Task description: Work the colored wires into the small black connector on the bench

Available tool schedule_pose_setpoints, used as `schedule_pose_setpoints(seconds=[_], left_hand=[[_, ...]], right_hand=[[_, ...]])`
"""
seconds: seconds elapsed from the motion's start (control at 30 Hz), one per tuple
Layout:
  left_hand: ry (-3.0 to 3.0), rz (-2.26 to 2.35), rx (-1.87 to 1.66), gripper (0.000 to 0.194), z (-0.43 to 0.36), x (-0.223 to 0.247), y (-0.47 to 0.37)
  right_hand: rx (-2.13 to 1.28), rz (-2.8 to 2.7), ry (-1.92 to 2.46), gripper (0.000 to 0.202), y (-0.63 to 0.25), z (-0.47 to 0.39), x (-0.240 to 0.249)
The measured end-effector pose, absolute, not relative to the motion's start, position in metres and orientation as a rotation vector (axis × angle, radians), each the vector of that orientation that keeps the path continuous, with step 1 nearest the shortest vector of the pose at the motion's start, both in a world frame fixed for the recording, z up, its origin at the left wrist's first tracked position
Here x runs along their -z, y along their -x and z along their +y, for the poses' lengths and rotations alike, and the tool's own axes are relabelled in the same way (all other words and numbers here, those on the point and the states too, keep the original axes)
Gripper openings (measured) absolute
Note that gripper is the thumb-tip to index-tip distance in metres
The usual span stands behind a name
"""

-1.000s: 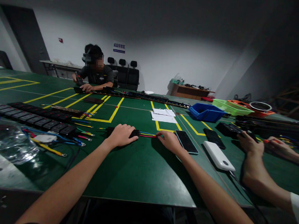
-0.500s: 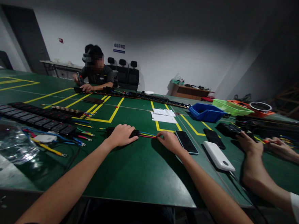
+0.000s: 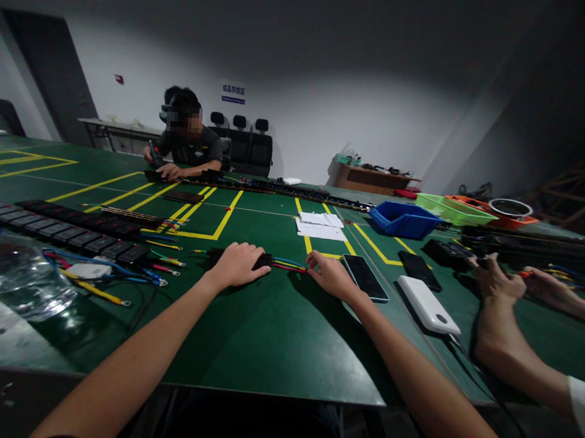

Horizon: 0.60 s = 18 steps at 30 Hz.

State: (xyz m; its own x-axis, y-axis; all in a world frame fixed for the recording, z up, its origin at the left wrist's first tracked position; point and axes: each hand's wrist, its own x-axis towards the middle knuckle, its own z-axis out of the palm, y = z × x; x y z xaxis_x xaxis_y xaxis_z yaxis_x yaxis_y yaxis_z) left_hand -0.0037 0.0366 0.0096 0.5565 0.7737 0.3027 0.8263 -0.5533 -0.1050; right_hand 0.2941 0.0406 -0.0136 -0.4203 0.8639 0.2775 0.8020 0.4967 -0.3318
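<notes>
1. Nearest: the green table (image 3: 274, 338) is carrying everything; its front edge is running just below the person's two forearms.
2. The left hand (image 3: 238, 265) is lying palm down, fingers together and curled, pressing on the black socket block (image 3: 262, 260); only the block's ends are showing past the hand.
3. The right hand (image 3: 332, 277) is resting just right of the block, fingertips pinching the far ends of the coloured wires (image 3: 289, 265), which are running out of the block's right end along the table.
4. Just right of the right hand, a dark phone (image 3: 365, 277) is lying flat; beyond it a white power bank (image 3: 428, 304) and a second black phone (image 3: 419, 270).
5. Left of the block, loose wires with ring ends (image 3: 97, 291) and a clear plastic bottle (image 3: 18, 276) are lying near the table's front-left edge.
6. Behind those, a row of black sockets (image 3: 71, 233) is stretching away to the left.
7. Well right of the block, a co-worker's hands (image 3: 498, 280) are working on dark parts; grip unclear.
8. Farther back from the block: white papers (image 3: 319, 226) and a blue bin (image 3: 403, 220).
9. Farthest: a seated person (image 3: 190, 146) is leaning at the table's far side.
</notes>
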Motion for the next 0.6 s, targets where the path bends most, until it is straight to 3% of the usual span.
schedule_pose_setpoints(seconds=[0.6], left_hand=[[2.552, -1.335, 0.304, 0.052, 0.034, -0.012, 0.003]], right_hand=[[-0.172, -2.37, 1.501, 0.014, -0.291, 0.035, 0.005]])
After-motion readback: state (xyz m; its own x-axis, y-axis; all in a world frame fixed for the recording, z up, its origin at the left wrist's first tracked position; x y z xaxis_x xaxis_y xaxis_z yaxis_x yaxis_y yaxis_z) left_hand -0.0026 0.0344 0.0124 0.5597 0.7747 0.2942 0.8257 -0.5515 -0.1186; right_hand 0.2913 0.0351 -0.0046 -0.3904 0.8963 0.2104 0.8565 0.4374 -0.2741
